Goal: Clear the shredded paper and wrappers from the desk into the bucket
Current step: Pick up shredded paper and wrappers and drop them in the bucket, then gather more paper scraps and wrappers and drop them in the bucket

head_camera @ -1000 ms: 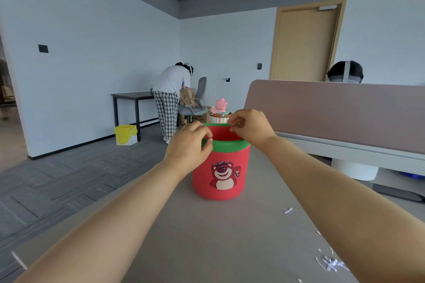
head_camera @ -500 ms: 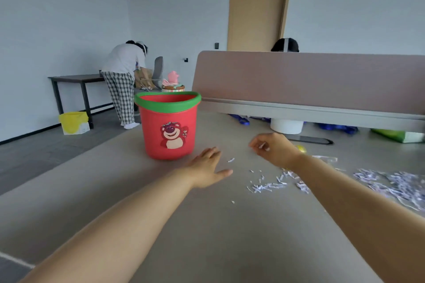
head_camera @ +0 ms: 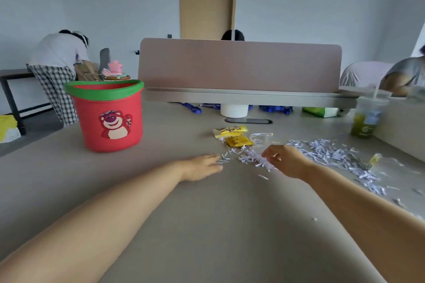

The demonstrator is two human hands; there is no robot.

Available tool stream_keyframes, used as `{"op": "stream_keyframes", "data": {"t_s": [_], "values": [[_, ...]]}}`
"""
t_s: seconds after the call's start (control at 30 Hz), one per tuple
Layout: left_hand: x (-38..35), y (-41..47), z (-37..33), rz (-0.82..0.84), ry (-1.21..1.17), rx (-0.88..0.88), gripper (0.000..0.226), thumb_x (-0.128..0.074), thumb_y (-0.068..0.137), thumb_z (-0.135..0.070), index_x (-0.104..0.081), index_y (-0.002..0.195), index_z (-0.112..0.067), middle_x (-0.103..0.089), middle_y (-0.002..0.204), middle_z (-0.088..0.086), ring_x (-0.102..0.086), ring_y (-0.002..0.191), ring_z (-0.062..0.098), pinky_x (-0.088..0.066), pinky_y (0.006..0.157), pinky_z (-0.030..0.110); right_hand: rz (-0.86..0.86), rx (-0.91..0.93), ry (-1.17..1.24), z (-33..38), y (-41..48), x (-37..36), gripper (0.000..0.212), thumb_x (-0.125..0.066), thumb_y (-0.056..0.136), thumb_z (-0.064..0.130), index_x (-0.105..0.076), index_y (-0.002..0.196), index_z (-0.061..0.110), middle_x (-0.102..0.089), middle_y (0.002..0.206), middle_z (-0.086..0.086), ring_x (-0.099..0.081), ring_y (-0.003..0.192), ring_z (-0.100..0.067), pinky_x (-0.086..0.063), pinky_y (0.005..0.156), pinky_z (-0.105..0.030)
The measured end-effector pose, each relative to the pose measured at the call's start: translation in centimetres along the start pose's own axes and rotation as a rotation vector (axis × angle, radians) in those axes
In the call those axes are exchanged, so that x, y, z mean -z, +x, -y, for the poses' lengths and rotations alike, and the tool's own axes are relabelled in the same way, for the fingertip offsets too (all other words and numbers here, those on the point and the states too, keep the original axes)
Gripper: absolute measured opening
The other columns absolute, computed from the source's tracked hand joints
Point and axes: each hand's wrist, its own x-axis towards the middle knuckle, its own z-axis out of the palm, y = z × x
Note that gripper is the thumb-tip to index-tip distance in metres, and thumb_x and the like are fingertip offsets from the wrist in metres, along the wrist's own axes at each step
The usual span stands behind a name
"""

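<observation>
A red bucket (head_camera: 108,119) with a green rim and a bear picture stands upright on the desk at the left. Shredded white paper (head_camera: 326,156) lies scattered from the middle to the right of the desk. Two yellow wrappers (head_camera: 232,135) and a clear wrapper (head_camera: 261,138) lie just beyond the shreds. My left hand (head_camera: 202,166) rests flat on the desk, fingers apart, its tips at the left end of the shreds. My right hand (head_camera: 284,159) hovers over the small pile with fingers curled loosely, holding nothing that I can see.
A brown divider panel (head_camera: 239,66) runs across the desk's far side. A green drink in a plastic cup with a straw (head_camera: 366,117) stands at the right. People are at the far left, behind the panel and at the right edge.
Both hands left the bucket's rim and came down to the desk beside the shreds. My view swung right, so the bucket now sits at the left.
</observation>
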Motion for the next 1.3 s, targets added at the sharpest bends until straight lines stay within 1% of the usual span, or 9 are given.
{"op": "stream_keyframes", "data": {"t_s": [0.1, 0.2, 0.4, 0.6, 0.73, 0.83, 0.93, 1.07, 1.3], "values": [[-0.5, -3.4, -0.3, 0.034, 0.035, -0.091, 0.073, -0.036, 0.093, -0.050, 0.001, 0.149, -0.019, 0.004, 0.159, -0.004, 0.004, 0.146, 0.008, 0.002, 0.114, 0.020, -0.021, -0.017, 0.002, -0.6, -1.5, 0.9, 0.022, -0.049, 0.091, 0.013, -0.067, 0.103, 0.013, -0.069, 0.109, -0.006, -0.057, 0.086, -0.015, -0.040, 0.078, -0.022], [-0.5, -5.0, 0.4, 0.050, 0.265, -0.002, 0.107, -0.024, 0.067, -0.085, 0.014, 0.146, -0.024, 0.020, 0.156, -0.005, 0.020, 0.143, 0.013, 0.004, 0.120, 0.040, -0.043, -0.017, 0.011, -1.2, -3.2, 1.9, 0.021, -0.050, 0.091, 0.014, -0.067, 0.103, 0.015, -0.068, 0.109, -0.006, -0.061, 0.089, -0.020, -0.043, 0.079, -0.024], [-1.8, -1.0, -2.7, 0.025, 0.308, 0.034, 0.085, -0.024, 0.085, -0.069, 0.019, 0.145, -0.025, 0.021, 0.156, -0.001, 0.018, 0.145, 0.019, 0.003, 0.119, 0.050, -0.076, -0.040, -0.004, -2.5, -6.2, 3.5, 0.022, -0.050, 0.091, 0.015, -0.065, 0.107, 0.014, -0.067, 0.108, -0.007, -0.062, 0.096, -0.023, -0.042, 0.081, -0.023], [-3.8, 2.9, -10.0, 0.065, 0.234, -0.146, 0.091, -0.025, 0.081, -0.074, 0.021, 0.144, -0.027, 0.020, 0.156, -0.001, 0.016, 0.145, 0.021, 0.002, 0.120, 0.046, -0.129, -0.103, -0.013, -4.4, -9.5, 5.0, 0.021, -0.054, 0.090, 0.020, -0.065, 0.107, 0.015, -0.068, 0.108, -0.006, -0.058, 0.089, -0.015, -0.044, 0.083, -0.024], [-5.3, 2.2, -13.8, 0.148, 0.176, -0.298, 0.106, -0.036, 0.069, -0.081, 0.027, 0.140, -0.033, 0.028, 0.154, -0.002, 0.027, 0.141, 0.024, 0.006, 0.117, 0.057, -0.206, -0.189, -0.073, -7.2, -12.7, 7.1, 0.031, -0.059, 0.086, 0.031, -0.062, 0.113, 0.016, -0.064, 0.120, -0.005, -0.059, 0.109, -0.022, -0.041, 0.089, -0.025], [-6.6, 1.5, -15.4, 0.112, 0.306, -0.323, 0.109, -0.043, 0.070, -0.077, 0.029, 0.139, -0.032, 0.035, 0.150, -0.002, 0.035, 0.137, 0.029, 0.013, 0.113, 0.060, -0.184, -0.312, -0.105, -9.4, -14.9, 8.3, 0.061, -0.059, 0.075, 0.057, -0.050, 0.126, 0.025, -0.051, 0.138, -0.003, -0.043, 0.128, -0.024, -0.035, 0.107, -0.036], [-7.2, 2.4, -16.8, 0.057, 0.297, -0.253, 0.110, -0.039, 0.068, -0.082, 0.028, 0.140, -0.031, 0.035, 0.151, -0.002, 0.036, 0.136, 0.030, 0.012, 0.111, 0.063, 0.001, -0.420, -0.140, -10.7, -16.9, 8.4, 0.107, -0.051, 0.052, 0.083, -0.022, 0.142, 0.034, -0.023, 0.154, 0.002, -0.012, 0.144, -0.024, -0.017, 0.117, -0.049], [-6.3, 5.2, -16.6, -0.028, 0.274, -0.130, 0.105, -0.031, 0.070, -0.083, 0.024, 0.142, -0.030, 0.032, 0.152, 0.000, 0.036, 0.135, 0.032, 0.014, 0.108, 0.065, 0.136, -0.543, -0.247, -12.1, -18.0, 7.5, 0.120, -0.048, 0.047, 0.083, 0.010, 0.143, 0.039, 0.012, 0.157, 0.007, 0.017, 0.144, -0.025, 0.003, 0.114, -0.060], [-5.0, 9.8, -14.7, -0.031, 0.214, -0.023, 0.103, -0.031, 0.068, -0.084, 0.022, 0.141, -0.037, 0.033, 0.152, -0.003, 0.037, 0.135, 0.032, 0.012, 0.104, 0.071, 0.070, -0.609, -0.226, -14.2, -13.7, 7.1, 0.128, -0.037, 0.035, 0.091, 0.017, 0.140, 0.042, 0.021, 0.156, 0.003, 0.024, 0.141, -0.030, 0.007, 0.112, -0.065]]}}
